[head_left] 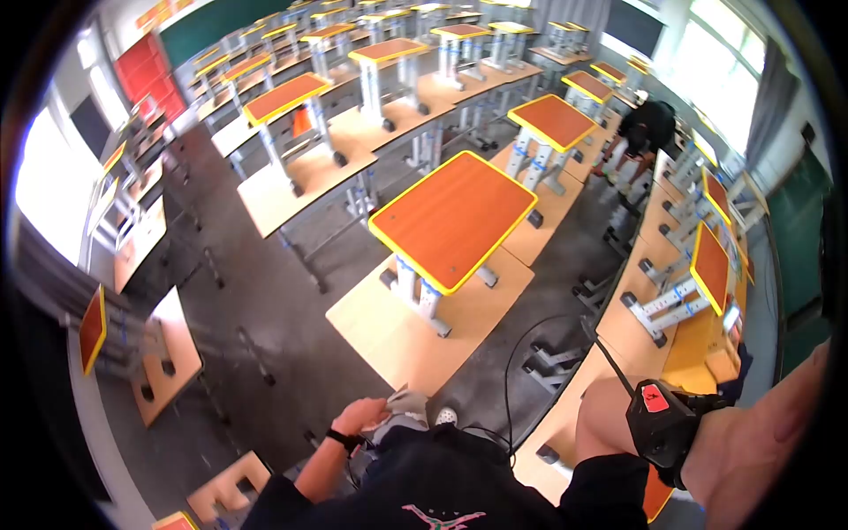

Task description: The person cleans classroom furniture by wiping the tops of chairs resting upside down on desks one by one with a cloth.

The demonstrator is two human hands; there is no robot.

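Observation:
My left hand [360, 417], with a black band at its wrist, is low in front of my body. Its fingers are curled against a piece of grey cloth [406, 408], which I cannot tell from clothing. Just beyond is the near edge of a pale wooden desktop [380, 340], with an upturned-looking desk with an orange top and yellow rim [455, 221] standing on it. My right hand [791, 411] is raised close to the camera at the right edge, its fingers out of sight. A black device with a red label [661, 415] is strapped at that wrist.
Rows of stacked desks [389, 51] fill the room ahead. More line the right wall [689, 283] and left side [168, 353]. A person in dark clothes [649, 128] bends between rows. A black cable [508, 371] loops near my white shoe [447, 415].

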